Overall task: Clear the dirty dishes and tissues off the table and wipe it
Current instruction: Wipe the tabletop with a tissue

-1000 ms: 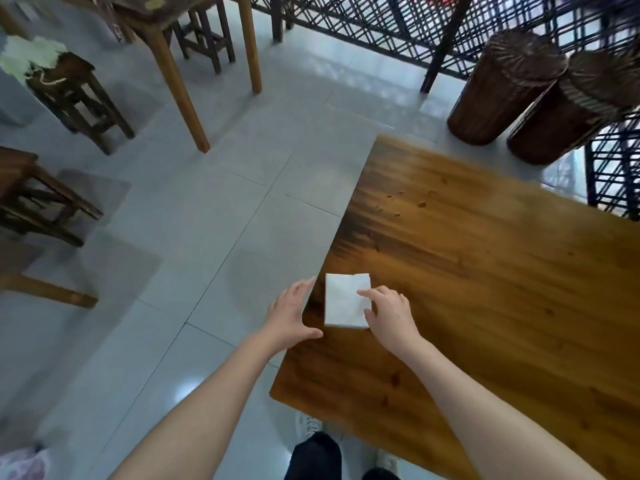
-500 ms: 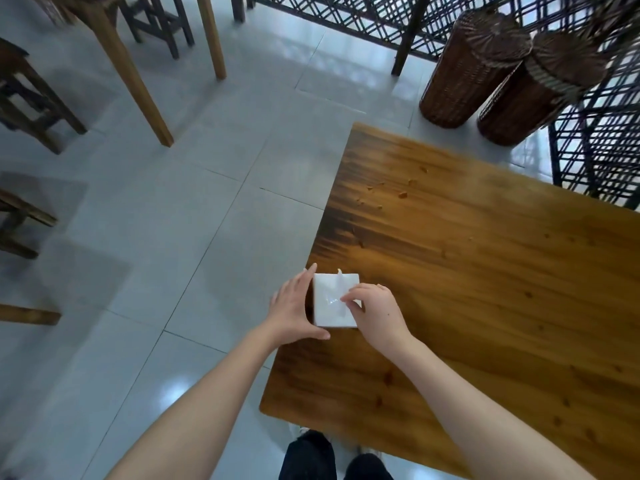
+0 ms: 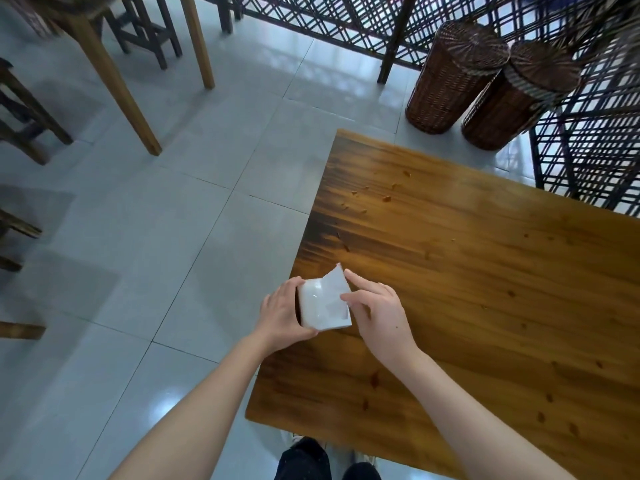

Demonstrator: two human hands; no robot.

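So we're looking down at a wooden worktop [image 3: 485, 306] with a white tissue packet [image 3: 322, 306] sitting right at its left edge, near the front corner. The left hand [image 3: 280, 311] grips the packet from the worktop's outer side: the fingers [image 3: 289, 284] are curled over the far end and the thumb is tucked along the near end, so it's clamped on it.

The right hand [image 3: 381, 313] comes in from the worktop side. Its index finger [image 3: 360, 284] is out straight by a flap that sticks up at the packet's far corner, and the thumb tip lies on top of the packet. We honestly can't tell whether it's pinching that flap or only touching it.

Further back on the worktop there are a few small crumbs [image 3: 386, 199]. Past its far edge, two dark wicker baskets [image 3: 450, 74] stand on the tiled floor [image 3: 207, 220] against a black lattice screen [image 3: 346, 22]. Left of the worktop we see wooden table legs [image 3: 117, 81] and stools [image 3: 149, 32].
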